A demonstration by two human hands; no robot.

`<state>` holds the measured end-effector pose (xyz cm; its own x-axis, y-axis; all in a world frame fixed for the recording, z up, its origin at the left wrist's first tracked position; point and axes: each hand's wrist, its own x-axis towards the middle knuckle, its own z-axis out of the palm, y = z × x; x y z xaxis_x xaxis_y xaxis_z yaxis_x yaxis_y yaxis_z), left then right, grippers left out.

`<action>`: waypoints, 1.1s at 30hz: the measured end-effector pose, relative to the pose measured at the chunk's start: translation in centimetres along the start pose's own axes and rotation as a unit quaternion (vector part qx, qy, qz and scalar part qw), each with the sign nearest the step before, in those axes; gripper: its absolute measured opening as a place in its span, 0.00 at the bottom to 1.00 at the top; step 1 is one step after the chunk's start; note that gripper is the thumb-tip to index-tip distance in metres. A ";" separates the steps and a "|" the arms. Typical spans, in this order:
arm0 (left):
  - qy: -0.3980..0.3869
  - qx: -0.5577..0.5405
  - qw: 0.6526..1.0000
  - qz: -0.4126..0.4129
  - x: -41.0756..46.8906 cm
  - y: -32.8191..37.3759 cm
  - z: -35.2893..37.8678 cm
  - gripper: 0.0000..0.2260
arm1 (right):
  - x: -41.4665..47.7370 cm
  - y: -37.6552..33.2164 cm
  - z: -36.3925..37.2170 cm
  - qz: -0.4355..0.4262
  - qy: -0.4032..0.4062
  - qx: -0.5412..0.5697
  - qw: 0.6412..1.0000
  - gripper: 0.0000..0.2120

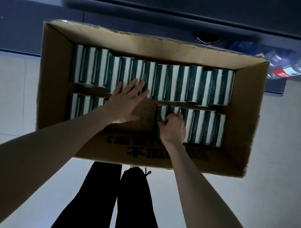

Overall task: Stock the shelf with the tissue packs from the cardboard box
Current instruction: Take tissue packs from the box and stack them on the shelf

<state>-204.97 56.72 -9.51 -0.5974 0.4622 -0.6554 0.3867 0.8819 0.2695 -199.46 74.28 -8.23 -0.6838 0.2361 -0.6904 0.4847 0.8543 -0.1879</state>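
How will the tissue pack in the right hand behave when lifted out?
The right hand alone grips the tissue pack, so it is probably light, and likely soft enough to dent. It stands on edge beside a gap in the cardboard box, so its neighbours could tip over.

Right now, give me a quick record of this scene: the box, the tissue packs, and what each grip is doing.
box: open cardboard, on the floor
tissue packs: two rows standing on edge; gap mid near row
left grip: open, fingers spread over far row
right grip: curled round packs in near row
bottles: beyond the box, far right
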 end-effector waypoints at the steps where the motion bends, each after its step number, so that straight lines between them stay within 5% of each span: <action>1: -0.004 -0.003 1.000 0.001 -0.1 0.0 -0.2 0.42 | -0.2 -0.1 -0.2 -0.005 0.001 0.006 1.000 0.08; 8: 0.022 -0.067 0.997 0.011 -3.5 1.2 -4.8 0.42 | -2.9 -1.2 -6.3 -0.065 -0.053 0.111 0.990 0.06; 17: 0.188 -0.270 0.943 0.039 -13.3 3.8 -18.8 0.44 | -10.6 -7.2 -22.4 -0.313 -0.021 0.092 0.945 0.02; 23: 0.308 -0.253 0.917 0.017 -21.7 3.9 -28.4 0.20 | -17.7 -13.2 -32.3 -0.417 0.040 0.069 0.905 0.01; 28: 0.413 -0.220 0.883 -0.016 -26.1 3.6 -34.9 0.21 | -22.1 -17.5 -38.1 -0.427 0.069 0.000 0.902 0.23; 33: 0.446 -0.224 0.867 -0.008 -27.6 1.8 -39.6 0.24 | -22.1 -22.3 -41.4 -0.449 0.155 -0.025 0.879 0.20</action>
<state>-215.61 49.16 37.04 -0.9829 0.1606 0.0900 0.1805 0.7441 0.6432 -217.77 69.17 40.20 -0.8980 -0.4367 -0.0535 -0.3472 0.7781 -0.5234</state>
